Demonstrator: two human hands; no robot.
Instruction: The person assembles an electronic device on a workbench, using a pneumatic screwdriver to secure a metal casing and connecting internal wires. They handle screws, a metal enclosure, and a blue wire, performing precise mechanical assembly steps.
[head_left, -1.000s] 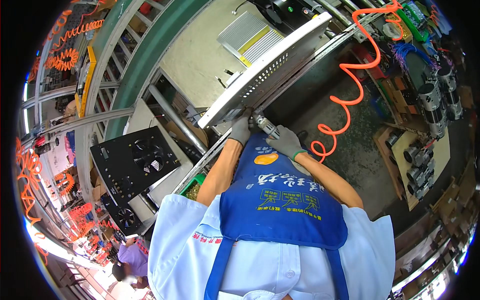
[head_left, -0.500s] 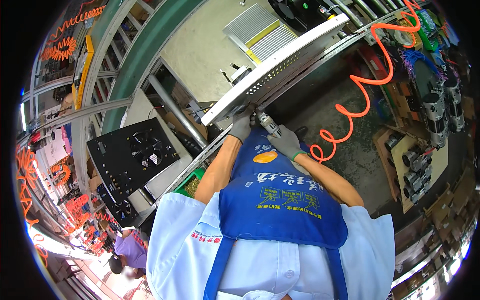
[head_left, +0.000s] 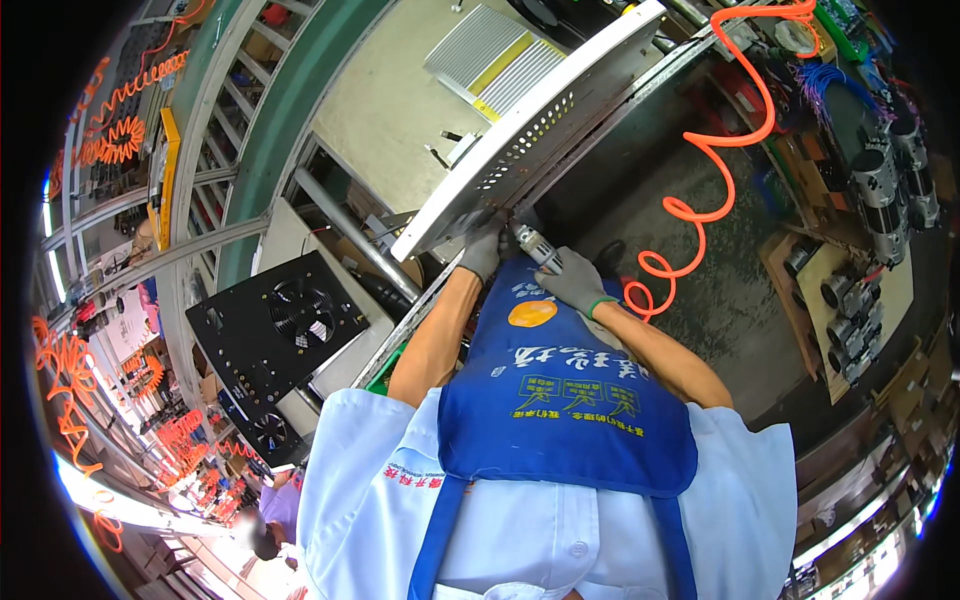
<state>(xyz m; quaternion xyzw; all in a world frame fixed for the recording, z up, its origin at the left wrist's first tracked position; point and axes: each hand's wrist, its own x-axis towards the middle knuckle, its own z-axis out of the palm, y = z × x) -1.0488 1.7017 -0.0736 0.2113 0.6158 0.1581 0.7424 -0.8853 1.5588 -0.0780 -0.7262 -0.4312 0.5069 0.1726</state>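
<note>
My right hand [head_left: 577, 283], in a grey glove, is wrapped round a silver air screwdriver [head_left: 537, 248]. The tool's tip points up and left, close to the underside of a white metal panel [head_left: 535, 125] with rows of small holes. Beside that tip, my left hand [head_left: 483, 253], also gloved, is closed at the panel's lower end. Its fingertips are partly hidden, and I cannot make out what they pinch. The panel stands tilted along the edge of the workbench [head_left: 385, 110].
A finned silver heatsink [head_left: 490, 60] lies on the bench. To the left sits a black plate with a fan [head_left: 280, 325]. An orange coiled hose [head_left: 735, 150] hangs at the right, near several motors [head_left: 845, 320] on a board. Another person [head_left: 280, 505] is at far lower left.
The view has turned slightly, so the bench and panel appear shifted left and the black fan plate a little right and down. Both hands keep nearly the same place, the screwdriver still in the right.
</note>
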